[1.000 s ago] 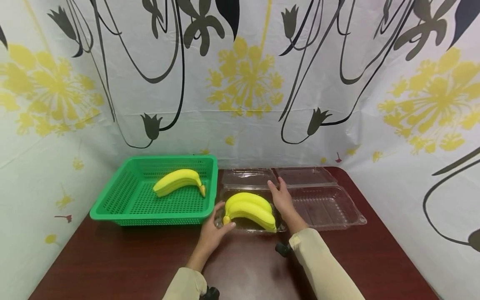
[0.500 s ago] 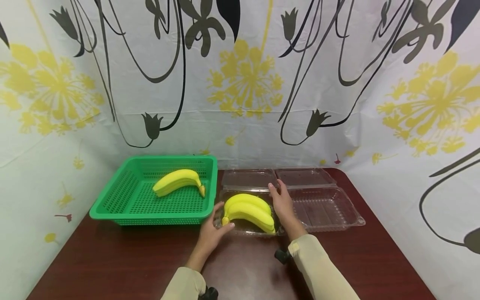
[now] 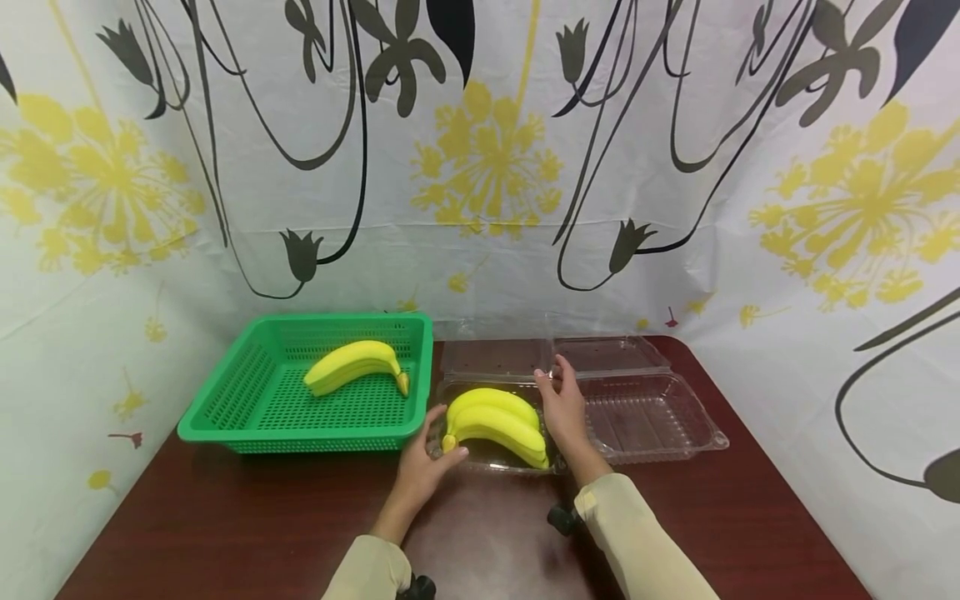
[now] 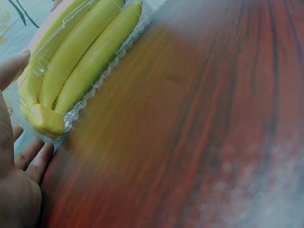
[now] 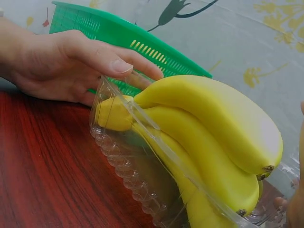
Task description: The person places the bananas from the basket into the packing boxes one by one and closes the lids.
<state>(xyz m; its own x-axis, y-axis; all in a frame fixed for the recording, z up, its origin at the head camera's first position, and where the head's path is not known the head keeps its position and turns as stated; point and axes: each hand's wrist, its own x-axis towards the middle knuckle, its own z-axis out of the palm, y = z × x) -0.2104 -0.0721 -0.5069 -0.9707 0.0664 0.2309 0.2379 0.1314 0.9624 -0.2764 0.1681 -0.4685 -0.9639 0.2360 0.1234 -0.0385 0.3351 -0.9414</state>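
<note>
Left hand (image 3: 423, 460), right hand (image 3: 566, 410): apart, spread at box's (image 3: 486, 455) ends
Bunch 1 (image 3: 501, 421): inside box, seemingly done; lid (image 3: 491, 358) open
Bunch 2 (image 3: 351, 367): in basket (image 3: 300, 436) left of box, seemingly remaining

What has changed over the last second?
The clear container around the bananas seems to have slid slightly toward the person, and its open lid appears to have tipped up a little. No new grasp or release shows: the left hand and right hand stay at its two ends. The green basket, its bananas and the second container look unmoved.
</note>
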